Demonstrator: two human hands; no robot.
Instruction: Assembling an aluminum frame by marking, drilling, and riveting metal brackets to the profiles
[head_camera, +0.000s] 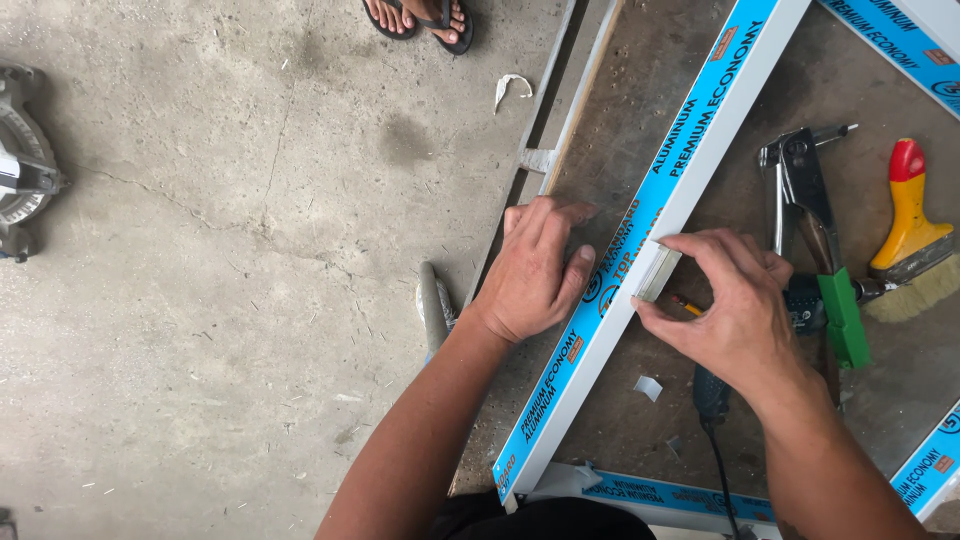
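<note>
at the far left edge, part of a grey power saw (22, 165) is seen on the cracked concrete floor (220, 330), and another person's sandalled feet (420, 20) are seen at the top. a scrap of white film (512, 86) lies on the floor near the bench edge.

further right, the left hand (535, 270) is laid flat, fingers spread and nothing gripped, pressing on the long aluminium profile (690, 140) wrapped in blue film, which runs diagonally across the brown workbench (640, 100). a similar profile (660, 492) is met at its lower end.

just beside it, a small pale block (657, 272) is pinched between thumb and fingers of the right hand (735, 315) and is held against the white side of the profile, about midway along it. whether it is fully seated cannot be told.

for this step to be done well, the profile should be kept pinned so it cannot slide, and the block should be held square and flush to the face before anything is marked or fixed.

beyond the right hand, a pencil tip (686, 304), a hand riveter (800, 185), a green-handled tool (842, 318) and a yellow brush with a red grip (910, 225) are seen. a dark corded tool (711, 392) lies below.
</note>
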